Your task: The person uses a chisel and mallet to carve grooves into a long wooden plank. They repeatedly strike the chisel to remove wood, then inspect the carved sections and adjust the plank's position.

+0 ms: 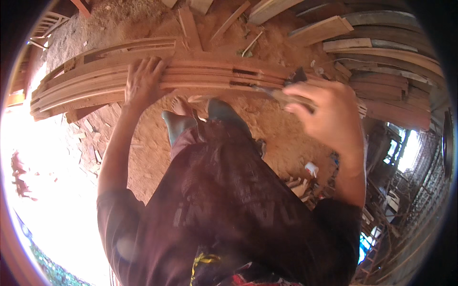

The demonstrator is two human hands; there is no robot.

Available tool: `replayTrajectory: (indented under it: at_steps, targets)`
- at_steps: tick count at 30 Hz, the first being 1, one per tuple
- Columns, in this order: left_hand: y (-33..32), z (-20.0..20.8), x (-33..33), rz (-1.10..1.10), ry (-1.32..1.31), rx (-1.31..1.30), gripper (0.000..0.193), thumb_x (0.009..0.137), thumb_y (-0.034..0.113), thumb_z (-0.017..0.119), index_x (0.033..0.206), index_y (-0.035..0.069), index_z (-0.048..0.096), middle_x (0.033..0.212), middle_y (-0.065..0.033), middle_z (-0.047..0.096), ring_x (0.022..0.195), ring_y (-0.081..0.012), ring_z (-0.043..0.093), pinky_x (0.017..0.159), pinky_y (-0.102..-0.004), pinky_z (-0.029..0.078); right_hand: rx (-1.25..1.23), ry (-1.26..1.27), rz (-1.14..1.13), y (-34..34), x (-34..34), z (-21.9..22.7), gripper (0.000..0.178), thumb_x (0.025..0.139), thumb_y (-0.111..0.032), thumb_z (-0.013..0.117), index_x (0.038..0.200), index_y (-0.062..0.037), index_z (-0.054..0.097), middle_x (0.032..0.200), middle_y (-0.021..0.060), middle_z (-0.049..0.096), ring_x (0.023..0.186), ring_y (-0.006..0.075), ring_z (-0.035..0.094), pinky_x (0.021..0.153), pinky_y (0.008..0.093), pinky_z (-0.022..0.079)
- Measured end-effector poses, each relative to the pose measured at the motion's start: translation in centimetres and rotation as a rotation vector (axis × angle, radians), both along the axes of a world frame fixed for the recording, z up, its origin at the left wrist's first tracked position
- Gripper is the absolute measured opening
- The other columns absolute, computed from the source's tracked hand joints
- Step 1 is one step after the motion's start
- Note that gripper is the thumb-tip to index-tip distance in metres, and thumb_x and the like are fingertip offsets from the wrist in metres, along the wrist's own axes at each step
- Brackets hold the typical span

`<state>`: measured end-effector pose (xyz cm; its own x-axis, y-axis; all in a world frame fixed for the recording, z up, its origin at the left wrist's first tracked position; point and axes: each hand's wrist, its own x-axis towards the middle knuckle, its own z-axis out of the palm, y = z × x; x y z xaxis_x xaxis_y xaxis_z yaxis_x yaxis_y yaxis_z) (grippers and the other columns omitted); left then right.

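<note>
A stack of long curved wooden pieces (205, 71) lies across the sawdust floor in front of me. My left hand (143, 81) presses flat on top of the stack, fingers spread. My right hand (329, 112) is closed around the wooden handle of a chisel-like tool (286, 90). The tool's dark metal end (298, 75) rests against the right part of the stack, near some cut slots (243, 72). My legs and bare feet (183, 107) stand just below the stack.
More curved planks and boards (391, 62) are piled at the upper right. Offcuts and wood scraps (90, 138) litter the sawdust floor (281, 138). A wooden frame (47, 24) sits at the upper left. Bright daylight washes out the left side.
</note>
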<state>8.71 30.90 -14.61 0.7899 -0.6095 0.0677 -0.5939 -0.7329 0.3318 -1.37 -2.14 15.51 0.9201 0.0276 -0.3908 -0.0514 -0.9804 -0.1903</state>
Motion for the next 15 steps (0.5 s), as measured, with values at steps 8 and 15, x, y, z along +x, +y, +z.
replayTrajectory:
  at_steps: [8, 15]
  targets:
    - [-0.8, 0.0, 0.9, -0.040, -0.002, -0.018, 0.098, 0.066, 0.043, 0.099, 0.151, 0.020, 0.057, 0.136, -0.0075, 0.065, 0.132, -0.0303, 0.059, 0.115, -0.0521, 0.039, 0.015, 0.035, -0.011, -4.4, -1.0, 0.9, 0.026, 0.083, -0.014, 0.088, 0.105, -0.0033, 0.082, 0.109, 0.0087, 0.079, 0.101, 0.0251, 0.076, 0.090, 0.0377, 0.056]
    - [-0.8, -0.1, 0.2, -0.025, -0.020, -0.068, 0.097, 0.065, 0.043, 0.099, 0.150, 0.021, 0.058, 0.136, -0.0072, 0.066, 0.131, -0.0309, 0.060, 0.116, -0.0532, 0.039, 0.056, 0.055, -0.232, -12.4, -3.5, -3.3, 0.035, 0.081, -0.032, 0.090, 0.103, -0.0073, 0.082, 0.105, 0.0105, 0.080, 0.100, 0.0291, 0.077, 0.088, 0.0379, 0.058]
